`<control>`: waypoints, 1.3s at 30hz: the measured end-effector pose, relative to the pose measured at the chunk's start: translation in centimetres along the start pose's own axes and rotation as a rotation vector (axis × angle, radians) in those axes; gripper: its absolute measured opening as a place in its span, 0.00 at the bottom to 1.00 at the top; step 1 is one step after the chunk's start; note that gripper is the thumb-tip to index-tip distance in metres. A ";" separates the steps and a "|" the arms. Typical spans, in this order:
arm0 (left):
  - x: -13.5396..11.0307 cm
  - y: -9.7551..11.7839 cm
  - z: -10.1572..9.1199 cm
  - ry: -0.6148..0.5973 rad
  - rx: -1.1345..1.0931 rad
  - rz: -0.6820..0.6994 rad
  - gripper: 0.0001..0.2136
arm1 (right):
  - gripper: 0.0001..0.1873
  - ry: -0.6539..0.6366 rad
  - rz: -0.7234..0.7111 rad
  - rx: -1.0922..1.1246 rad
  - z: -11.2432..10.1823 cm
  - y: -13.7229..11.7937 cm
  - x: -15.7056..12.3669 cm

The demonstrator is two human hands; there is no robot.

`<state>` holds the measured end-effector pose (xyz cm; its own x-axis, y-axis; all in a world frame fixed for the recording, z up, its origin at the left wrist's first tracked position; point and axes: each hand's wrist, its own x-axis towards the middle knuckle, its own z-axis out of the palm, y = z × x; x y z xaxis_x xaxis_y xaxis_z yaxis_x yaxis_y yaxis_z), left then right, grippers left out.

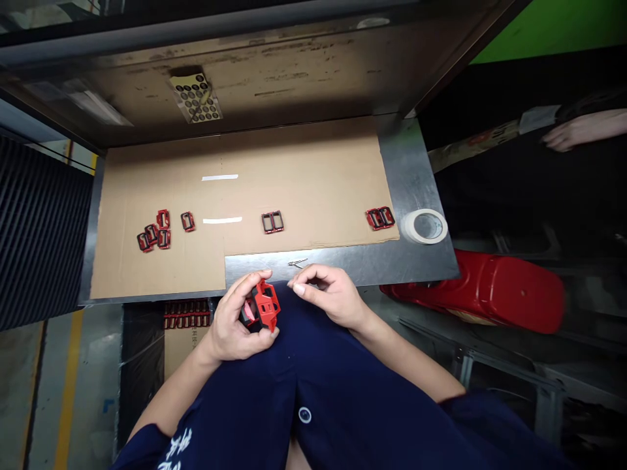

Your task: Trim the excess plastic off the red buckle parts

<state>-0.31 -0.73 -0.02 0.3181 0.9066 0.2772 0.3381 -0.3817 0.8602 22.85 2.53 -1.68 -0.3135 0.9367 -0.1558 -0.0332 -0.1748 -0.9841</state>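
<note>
Fingers and thumb of my left hand [238, 323] are closed round a red and black plastic part [267, 305], held in front of my body just off the table's front edge. Pink shows on its inner side, against my palm. To its right, my right hand [329, 294] is apart from the part, thumb and index finger drawn together in a pinch. Whatever is between those fingertips, if anything, is too small to make out. A thin metal tool like tweezers [297, 263] lies on the bare metal just beyond my right fingertips.
Cardboard [304, 176] covers most of the metal table. On it lie several red-black frames [155, 234], a pair of frames [272, 222], and more frames [380, 218] at right. A tape roll [426, 226] sits near the right corner. Another person's hand [585, 130] shows at far right.
</note>
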 end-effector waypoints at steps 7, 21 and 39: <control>0.6 0.6 -0.1 -0.104 0.104 0.020 0.42 | 0.16 -0.208 0.102 0.254 0.8 -1.8 -0.2; 0.5 0.9 -0.4 -0.280 0.128 -0.094 0.42 | 0.09 -0.305 0.231 0.460 1.8 -0.6 0.2; 0.0 0.4 -0.9 -0.156 -0.299 -0.626 0.37 | 0.05 -0.156 -0.510 -0.178 1.5 -0.4 0.3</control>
<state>-1.00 -0.74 0.76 0.2739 0.8946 -0.3531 0.2482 0.2890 0.9246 21.37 2.46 -1.26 -0.4368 0.8309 0.3447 -0.0611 0.3549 -0.9329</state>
